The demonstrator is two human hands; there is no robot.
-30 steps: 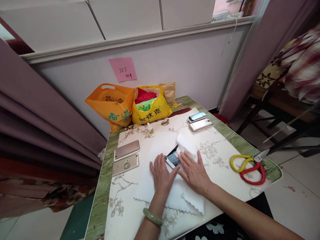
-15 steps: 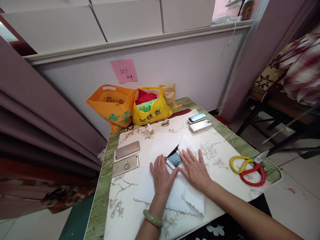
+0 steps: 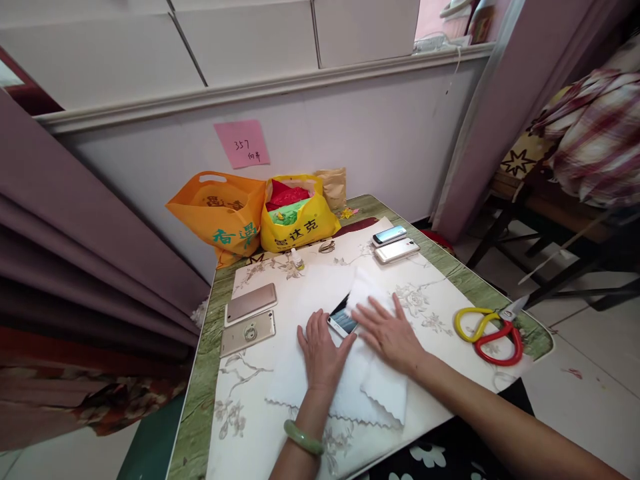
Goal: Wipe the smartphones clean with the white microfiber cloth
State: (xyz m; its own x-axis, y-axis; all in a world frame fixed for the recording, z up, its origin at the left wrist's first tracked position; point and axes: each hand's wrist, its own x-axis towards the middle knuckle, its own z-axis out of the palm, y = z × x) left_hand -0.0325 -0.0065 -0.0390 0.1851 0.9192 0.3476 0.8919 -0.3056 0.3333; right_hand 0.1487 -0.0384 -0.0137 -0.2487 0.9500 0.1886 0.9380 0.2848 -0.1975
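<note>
A phone with a lit screen (image 3: 342,322) lies tilted on a white cloth (image 3: 345,393) with scalloped edges. A folded flap of the cloth covers its upper right part. My left hand (image 3: 321,350), a green bangle on its wrist, rests on the cloth with its fingertips at the phone's left side, thumb spread. On the flap at the phone's right lies my right hand (image 3: 387,335), flat with fingers apart. Neither hand is closed round anything.
Two phones (image 3: 250,303) lie at the left, two more (image 3: 397,250) at the back right. Red-and-yellow scissors (image 3: 493,333) are at the right. Behind stand an orange bag (image 3: 215,210), a yellow bag (image 3: 300,227) and a small bottle (image 3: 297,259).
My right hand has shifted slightly left over the cloth flap, and less of the phone's screen shows. The whole view has moved a little, so things sit slightly further left.
</note>
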